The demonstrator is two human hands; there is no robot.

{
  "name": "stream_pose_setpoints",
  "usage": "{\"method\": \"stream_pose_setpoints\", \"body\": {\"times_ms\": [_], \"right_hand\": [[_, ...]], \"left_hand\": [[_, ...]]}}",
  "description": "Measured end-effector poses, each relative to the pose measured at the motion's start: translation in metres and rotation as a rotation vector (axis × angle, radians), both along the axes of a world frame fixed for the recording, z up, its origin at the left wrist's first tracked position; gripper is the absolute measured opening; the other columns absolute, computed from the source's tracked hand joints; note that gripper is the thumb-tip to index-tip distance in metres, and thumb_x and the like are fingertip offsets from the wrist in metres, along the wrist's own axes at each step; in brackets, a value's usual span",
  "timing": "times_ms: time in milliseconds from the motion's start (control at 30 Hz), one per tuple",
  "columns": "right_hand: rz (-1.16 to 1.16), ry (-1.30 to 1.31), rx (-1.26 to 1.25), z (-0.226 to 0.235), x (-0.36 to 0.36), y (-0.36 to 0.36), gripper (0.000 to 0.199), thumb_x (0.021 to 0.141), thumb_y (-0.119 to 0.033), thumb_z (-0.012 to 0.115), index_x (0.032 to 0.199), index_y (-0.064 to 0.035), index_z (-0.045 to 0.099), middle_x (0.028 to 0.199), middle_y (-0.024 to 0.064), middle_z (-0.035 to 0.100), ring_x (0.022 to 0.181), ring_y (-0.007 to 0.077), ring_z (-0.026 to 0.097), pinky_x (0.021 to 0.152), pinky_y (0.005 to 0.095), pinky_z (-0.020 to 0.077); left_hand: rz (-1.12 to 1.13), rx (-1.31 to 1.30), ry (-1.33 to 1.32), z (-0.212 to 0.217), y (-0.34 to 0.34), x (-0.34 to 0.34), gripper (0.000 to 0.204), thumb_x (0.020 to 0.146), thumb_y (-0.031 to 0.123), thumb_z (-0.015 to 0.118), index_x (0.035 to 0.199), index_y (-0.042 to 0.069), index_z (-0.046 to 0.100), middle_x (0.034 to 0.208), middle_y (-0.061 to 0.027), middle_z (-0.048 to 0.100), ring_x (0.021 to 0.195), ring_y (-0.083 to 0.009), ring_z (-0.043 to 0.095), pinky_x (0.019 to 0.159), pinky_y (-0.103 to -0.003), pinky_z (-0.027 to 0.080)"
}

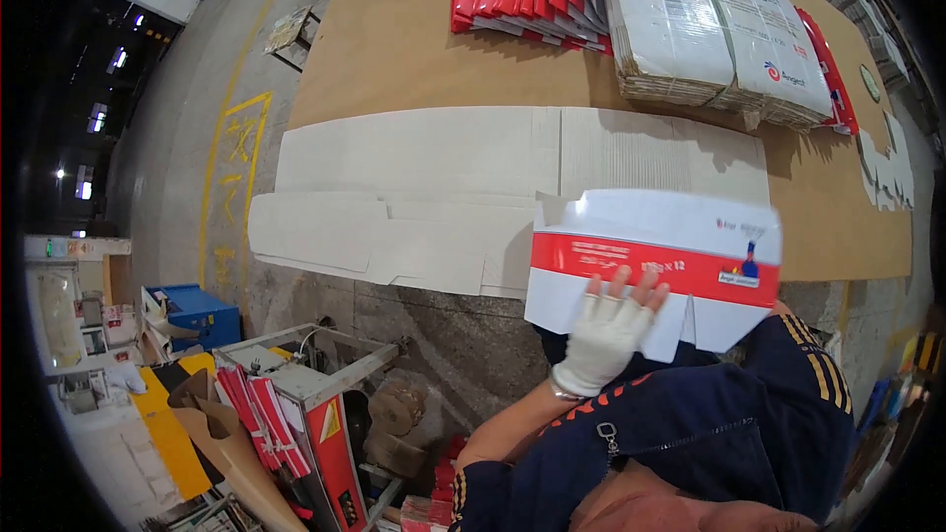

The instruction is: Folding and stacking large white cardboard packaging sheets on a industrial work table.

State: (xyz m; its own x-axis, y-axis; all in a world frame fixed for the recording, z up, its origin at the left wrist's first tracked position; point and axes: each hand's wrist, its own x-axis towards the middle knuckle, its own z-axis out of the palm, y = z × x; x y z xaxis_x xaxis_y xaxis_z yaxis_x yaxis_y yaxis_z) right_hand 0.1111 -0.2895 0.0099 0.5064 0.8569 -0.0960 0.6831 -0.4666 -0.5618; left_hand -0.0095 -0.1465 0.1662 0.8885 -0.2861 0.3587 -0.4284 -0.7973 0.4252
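At the table's near edge [503,292] in the head view, the left hand [601,337], in a fingerless white glove, lies against a white-and-red carton [662,248], its forearm angled up from lower left. Its fingers are extended and slightly parted, laid on the carton's face rather than curled around it. The carton stands before the dark jacket [680,424]. The right hand is hidden; its fingers cannot be told.
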Motion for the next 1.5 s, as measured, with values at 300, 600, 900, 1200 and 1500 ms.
{"method": "stream_pose_setpoints", "body": {"times_ms": [300,600,900,1200,1500], "right_hand": [[0.007,-0.251,-0.23,0.037,-0.013,0.01,0.077,0.078,-0.039,0.057,0.137,0.0004,0.029,0.144,0.0198,0.024,0.136,0.0349,0.017,0.11,0.0528,0.0081],[0.111,-0.361,-0.266,0.033,-0.014,0.011,0.082,0.074,-0.039,0.058,0.139,-0.0006,0.025,0.147,0.0194,0.019,0.137,0.0366,0.013,0.11,0.0529,0.0043],[-0.056,-0.223,-0.031,0.075,0.051,0.181,0.064,0.074,-0.016,0.064,0.13,0.0009,0.038,0.124,0.02,0.046,0.113,0.035,0.045,0.096,0.0408,0.0371],[-0.1,0.581,0.009,0.059,0.104,0.339,0.029,0.08,-0.01,0.059,0.106,0.0047,0.057,0.084,0.0074,0.06,0.081,0.0143,0.056,0.076,0.0285,0.0457],[-0.224,0.666,0.025,0.058,0.089,0.351,0.026,0.081,-0.011,0.063,0.101,0.0053,0.057,0.084,0.0014,0.057,0.081,0.0103,0.053,0.075,0.0249,0.0438]], "left_hand": [[0.238,-0.879,0.132,0.011,0.075,-0.015,0.058,0.072,0.005,0.062,0.128,0.002,0.047,0.133,-0.0171,0.045,0.127,-0.028,0.041,0.105,-0.037,0.031],[0.315,-2.12,0.196,-0.127,0.325,-0.042,0.09,0.078,0.069,0.047,0.138,0.005,0.027,0.132,-0.0106,0.044,0.114,-0.0262,0.047,0.093,-0.037,0.039],[0.978,-1.618,0.189,-0.145,0.35,-0.007,0.043,0.074,0.01,0.073,0.111,-0.003,0.056,0.103,-0.0063,0.062,0.09,-0.0156,0.057,0.078,-0.029,0.045],[1.008,-1.771,0.206,-0.146,0.347,-0.003,0.031,0.077,0.008,0.069,0.104,-0.001,0.06,0.097,-0.0068,0.063,0.086,-0.0159,0.059,0.077,-0.03,0.047],[1.024,-1.706,0.264,-0.154,0.347,-0.005,0.024,0.079,0.009,0.067,0.1,-0.001,0.062,0.094,-0.004,0.063,0.084,-0.0128,0.058,0.076,-0.028,0.047]]}}
